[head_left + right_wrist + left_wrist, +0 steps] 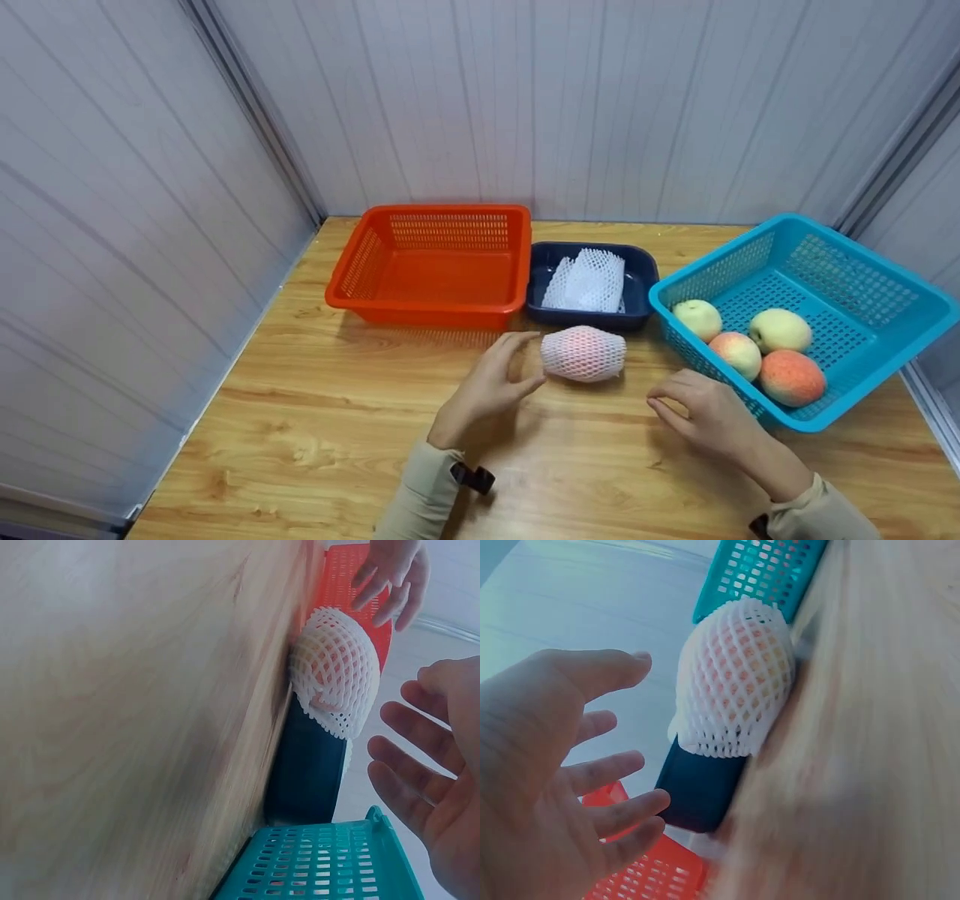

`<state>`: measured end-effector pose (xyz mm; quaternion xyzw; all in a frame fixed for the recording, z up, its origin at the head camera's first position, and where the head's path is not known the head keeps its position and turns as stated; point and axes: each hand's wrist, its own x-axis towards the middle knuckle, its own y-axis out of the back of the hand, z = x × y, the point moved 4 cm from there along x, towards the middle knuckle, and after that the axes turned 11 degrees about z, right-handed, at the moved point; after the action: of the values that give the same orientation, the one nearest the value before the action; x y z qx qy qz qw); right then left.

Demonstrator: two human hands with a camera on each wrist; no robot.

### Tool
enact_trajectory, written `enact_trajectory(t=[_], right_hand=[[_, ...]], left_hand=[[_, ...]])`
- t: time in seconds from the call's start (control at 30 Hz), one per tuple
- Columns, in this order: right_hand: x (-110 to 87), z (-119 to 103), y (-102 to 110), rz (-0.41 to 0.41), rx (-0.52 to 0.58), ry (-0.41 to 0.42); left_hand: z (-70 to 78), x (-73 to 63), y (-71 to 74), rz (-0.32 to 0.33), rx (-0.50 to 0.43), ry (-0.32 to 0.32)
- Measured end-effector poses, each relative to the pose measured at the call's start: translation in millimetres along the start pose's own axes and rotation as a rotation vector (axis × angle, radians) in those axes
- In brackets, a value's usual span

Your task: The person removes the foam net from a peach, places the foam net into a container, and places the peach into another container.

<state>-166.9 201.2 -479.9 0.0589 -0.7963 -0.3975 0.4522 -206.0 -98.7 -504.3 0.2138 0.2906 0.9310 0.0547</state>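
Note:
A peach in a white foam net sleeve [583, 354] lies on the wooden table between my two hands, in front of the dark blue tray. My left hand [491, 386] is just left of it, fingers spread and apart from the net in the left wrist view. To its right, my right hand [705, 412] hovers beside the blue basket with loosely bent fingers and nothing in them. Through the mesh [735, 679] the fruit's pink and yellow skin shows. The right wrist view also has the netted peach [337, 671] clear of both hands.
An orange-red basket [427, 306] stands at the back left with nothing in it. Next to it, a dark blue tray [536, 296] holds white foam nets [596, 281]. The blue basket [885, 322] at right contains several peaches [793, 378]. Panel walls [480, 105] enclose the table.

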Motion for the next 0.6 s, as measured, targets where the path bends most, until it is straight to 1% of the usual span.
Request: enact_trajectory(t=[0.13,0.33,0.5,0.6], right_hand=[[1.3,0,0,0.011,0.003,0.007],[2.3,3,-2,0.006,0.012,-0.024],[0.8,6,-5,0.008,0.019,-0.057],[-0.6,6,-7,0.014,0.029,-0.066]], left_hand=[[-6.2,-5.2,-2.8,-0.001,-0.035,0.027],[-13.4,-7.6,-7.1,0.015,-0.109,0.061],[-17.5,-5.7,-10.5,0.026,-0.174,0.091],[-18.5,-1.2,-14.9,0.021,-0.21,0.094]])
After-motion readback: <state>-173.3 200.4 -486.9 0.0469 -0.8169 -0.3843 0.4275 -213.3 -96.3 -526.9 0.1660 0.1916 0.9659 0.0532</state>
